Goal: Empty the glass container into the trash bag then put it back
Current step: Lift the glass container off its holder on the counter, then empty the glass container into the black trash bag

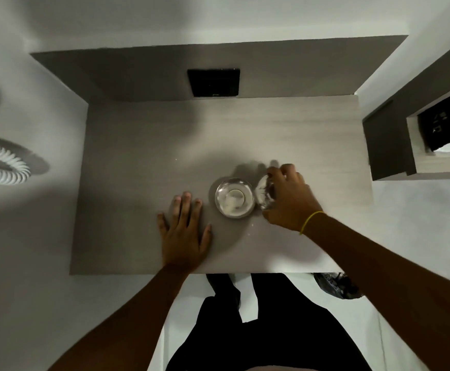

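On the pale grey wood-grain table point(138, 156) stood a round clear glass container point(234, 197), upright, with something whitish and round lying in its bottom; it sat a little right of the table's middle, toward the near edge. The left hand point(185, 231) lay flat on the table just left of the container, palm down, fingers spread and holding nothing, apart from the glass. The right hand point(289, 196) was just to the right of the container, its fingers curled around a rounded clear glass piece point(265, 192) that looked like a lid, tilted on edge close beside the container's rim; whether the two touched could not be told through the blur. A thin yellow band point(310, 220) circled the right wrist. Below the near right corner of the table, a crinkled dark plastic trash bag point(336, 286) showed on the pale floor, partly hidden by the right forearm. A black square panel point(213, 83) sat on the dark grey wall surface behind the table. At the far right, an open box-like shelf point(432, 162) held a black item and something white and crumpled. The person's dark trousers point(272, 330) filled the bottom of the view.
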The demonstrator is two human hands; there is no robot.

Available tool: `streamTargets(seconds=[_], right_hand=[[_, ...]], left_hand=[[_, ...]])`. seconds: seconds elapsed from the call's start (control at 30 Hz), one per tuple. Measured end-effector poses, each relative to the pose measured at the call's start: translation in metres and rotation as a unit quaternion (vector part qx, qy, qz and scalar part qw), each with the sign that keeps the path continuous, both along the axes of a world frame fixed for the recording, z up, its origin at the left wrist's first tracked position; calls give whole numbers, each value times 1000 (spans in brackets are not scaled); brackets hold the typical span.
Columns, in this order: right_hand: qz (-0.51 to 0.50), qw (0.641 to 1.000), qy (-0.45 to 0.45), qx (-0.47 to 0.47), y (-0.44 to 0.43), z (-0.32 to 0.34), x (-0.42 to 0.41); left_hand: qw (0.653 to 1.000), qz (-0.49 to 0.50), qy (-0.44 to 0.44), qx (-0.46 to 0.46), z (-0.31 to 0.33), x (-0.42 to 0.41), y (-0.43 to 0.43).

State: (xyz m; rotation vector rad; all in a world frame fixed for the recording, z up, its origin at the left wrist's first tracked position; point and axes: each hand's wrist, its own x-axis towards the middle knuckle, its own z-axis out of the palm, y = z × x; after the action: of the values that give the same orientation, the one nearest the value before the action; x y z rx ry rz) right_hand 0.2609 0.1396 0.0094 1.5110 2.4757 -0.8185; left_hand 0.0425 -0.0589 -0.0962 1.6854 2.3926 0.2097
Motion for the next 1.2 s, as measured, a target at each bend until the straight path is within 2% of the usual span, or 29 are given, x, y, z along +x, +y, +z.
streamTargets(seconds=[0.1, 0.4, 0.67, 0.73, 0.83, 0.9, 1.1, 1.2], right_hand=[[-39, 999, -30, 5, 6, -7, 23], [-83, 996, 11, 17, 1, -23, 43], [-60, 996, -6, 65, -2, -20, 38], [-55, 994, 27, 86, -5, -16, 28], [-51, 992, 108, 48, -13, -18, 3], [-45, 991, 127, 7, -16, -21, -14], [-36, 996, 69, -49, -17, -34, -50], [-55, 993, 68, -85, -11, -36, -58]], left_hand=[[1000, -3, 8, -6, -1, -2, -1], [1000, -3, 27, -13, -1, -1, 0], [999, -5, 34, -2, -1, 0, 1], [1000, -5, 30, -4, -2, 0, 1], [1000, -5, 29, -9, -4, -2, 2], [1000, -7, 27, -7, -4, -3, 2], [1000, -5, 22, 1, -6, -3, 3], [1000, -5, 17, -2, -5, -3, 4]])
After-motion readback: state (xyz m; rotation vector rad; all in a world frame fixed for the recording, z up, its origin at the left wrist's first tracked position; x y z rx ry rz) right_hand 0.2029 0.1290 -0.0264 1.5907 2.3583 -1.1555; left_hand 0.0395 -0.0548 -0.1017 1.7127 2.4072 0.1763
